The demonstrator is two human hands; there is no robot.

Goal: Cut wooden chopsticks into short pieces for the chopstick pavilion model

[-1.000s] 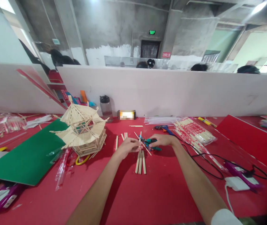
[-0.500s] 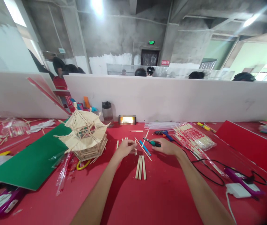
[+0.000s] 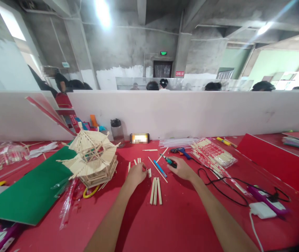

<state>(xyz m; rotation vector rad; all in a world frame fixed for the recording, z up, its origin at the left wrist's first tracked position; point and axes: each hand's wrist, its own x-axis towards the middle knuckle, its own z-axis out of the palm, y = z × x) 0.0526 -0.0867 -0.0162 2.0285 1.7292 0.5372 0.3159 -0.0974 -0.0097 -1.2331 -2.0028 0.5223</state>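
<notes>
My left hand is low over the red table with its thumb and fingers pinched together; what sits between the fingertips is too small to make out. Short cut wooden sticks lie right beside those fingertips. In my right hand is a pair of pliers with a green and black handle, its metal tip pointing left and away from me. A blue pen-like stick and a thin wooden stick lie between the hands. Nearer to me rests a row of longer wooden sticks.
A wooden-stick pagoda model stands left, near a green board. A bottle and phone stand by the white partition. To the right are a glue gun, its black cable, packed sticks and a power strip.
The view has tilted up slightly and shifted. My left fingers have drawn a little back beside the short sticks. A pale stick near the pliers' tip now lies at a flatter angle.
</notes>
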